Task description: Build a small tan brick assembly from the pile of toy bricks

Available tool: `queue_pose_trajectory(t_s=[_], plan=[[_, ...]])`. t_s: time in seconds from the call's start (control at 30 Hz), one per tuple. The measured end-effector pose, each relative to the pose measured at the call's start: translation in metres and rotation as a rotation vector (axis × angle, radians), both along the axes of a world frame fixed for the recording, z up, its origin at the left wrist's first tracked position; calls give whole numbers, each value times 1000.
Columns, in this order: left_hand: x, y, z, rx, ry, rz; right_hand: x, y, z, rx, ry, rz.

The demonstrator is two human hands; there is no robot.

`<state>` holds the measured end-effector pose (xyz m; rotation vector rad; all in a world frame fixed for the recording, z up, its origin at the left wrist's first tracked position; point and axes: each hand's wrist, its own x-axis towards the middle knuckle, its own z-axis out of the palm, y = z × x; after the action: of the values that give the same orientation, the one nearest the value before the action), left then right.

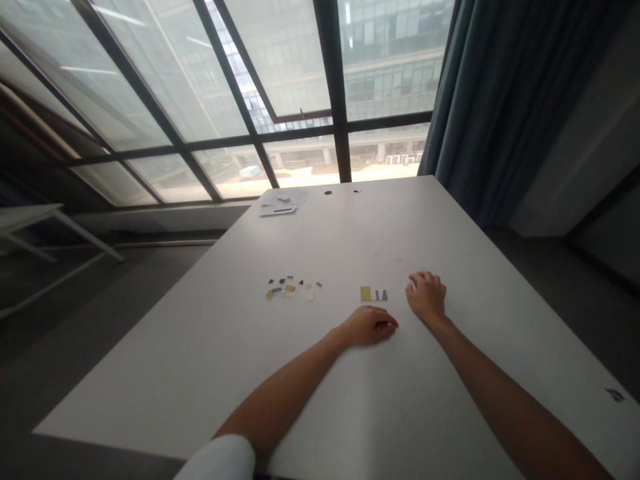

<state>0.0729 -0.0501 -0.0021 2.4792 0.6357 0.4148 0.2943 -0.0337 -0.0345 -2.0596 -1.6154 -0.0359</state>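
Note:
My left hand (369,325) rests on the white table (350,240) with its fingers curled inward. Whatever may be inside it is hidden. Just beyond it lies a short row of small building bricks: a tan studded piece (366,293) at the left end and grey and white pieces (381,295) at the right end. To the right of this row, my right hand (428,295) is on the tabletop, fingers bent and closed. The view is too small to tell what is between its fingertips, if anything.
Loose tan, grey, white and dark bricks (290,289) are scattered left of the hands. Papers (280,208) lie at the far left corner, and small dark round items (328,193) near the back edge. Windows stand behind; a blue curtain (480,120) hangs at right.

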Motion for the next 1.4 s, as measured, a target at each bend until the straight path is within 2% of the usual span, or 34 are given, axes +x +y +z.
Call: queue_pose_trajectory(t_s=[0.37, 0.47, 0.57, 0.7, 0.8, 0.87, 1.0, 1.07, 1.13, 1.23, 1.4], plan=[[-2, 2, -5, -37, -34, -33, 2, 1, -2, -14, -10, -1], [-3, 5, 0, -92, -60, -60, 2, 0, -2, -10, -14, 1], [-8, 10, 19, -148, -93, -57, 2, -1, -1, -8, -15, 5], [-33, 16, 62, -98, -184, 37, 4, 0, -1, -17, -11, 7], [-75, 24, 84, 8, -212, 203, 5, 1, -3, -25, -12, 8], [-115, 30, 88, 106, -183, 380, 5, 3, -5, -24, -13, 7], [-205, 39, 70, 303, -39, 802, 5, 4, -8, -24, -20, 10], [-243, 37, 56, 332, 83, 933, 6, 4, -8, -22, -24, 9], [-268, 31, 41, 344, 180, 1002, 6, 4, -9, -21, -27, 5], [-282, 23, 24, 373, 297, 1007, 8, 5, -10, -22, -31, 4], [-274, 18, 10, 396, 358, 981, 9, 4, -11, -13, -37, 13]])
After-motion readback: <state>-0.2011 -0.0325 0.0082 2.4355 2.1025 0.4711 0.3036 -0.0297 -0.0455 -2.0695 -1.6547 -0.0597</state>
